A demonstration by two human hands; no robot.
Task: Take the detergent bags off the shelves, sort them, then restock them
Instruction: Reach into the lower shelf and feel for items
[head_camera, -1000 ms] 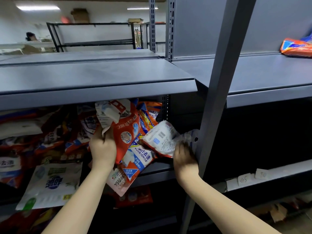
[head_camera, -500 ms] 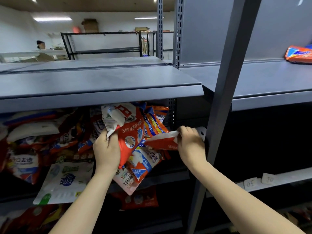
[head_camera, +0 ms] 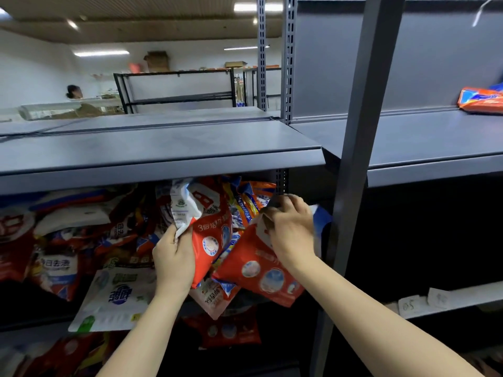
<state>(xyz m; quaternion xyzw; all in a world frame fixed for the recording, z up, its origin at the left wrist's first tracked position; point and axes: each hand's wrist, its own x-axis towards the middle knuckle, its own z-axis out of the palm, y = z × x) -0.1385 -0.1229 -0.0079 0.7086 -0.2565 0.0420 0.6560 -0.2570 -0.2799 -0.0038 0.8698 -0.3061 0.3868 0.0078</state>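
My left hand (head_camera: 174, 258) grips a bunch of red and white detergent bags (head_camera: 209, 235) by their crumpled tops, just under the grey upper shelf (head_camera: 152, 151). My right hand (head_camera: 290, 229) holds the top edge of another red detergent bag (head_camera: 258, 270), which hangs tilted against the bunch. Behind both hands, orange and blue bags (head_camera: 253, 200) stand at the back of the middle shelf. A heap of red, white and blue bags (head_camera: 68, 235) fills that shelf to the left, and a white bag with a green mark (head_camera: 114, 297) hangs over its front edge.
A grey upright post (head_camera: 353, 164) stands just right of my right hand. The right bay's upper shelf (head_camera: 408, 137) carries one orange bag (head_camera: 481, 100) at the far right. Paper labels (head_camera: 422, 302) sit on a lower right shelf edge. A person (head_camera: 73, 92) is far back left.
My right hand has pulled its bag from the shelf's right end, turned it red face forward and brought it against the bunch in my left hand. The view tilted up slightly.
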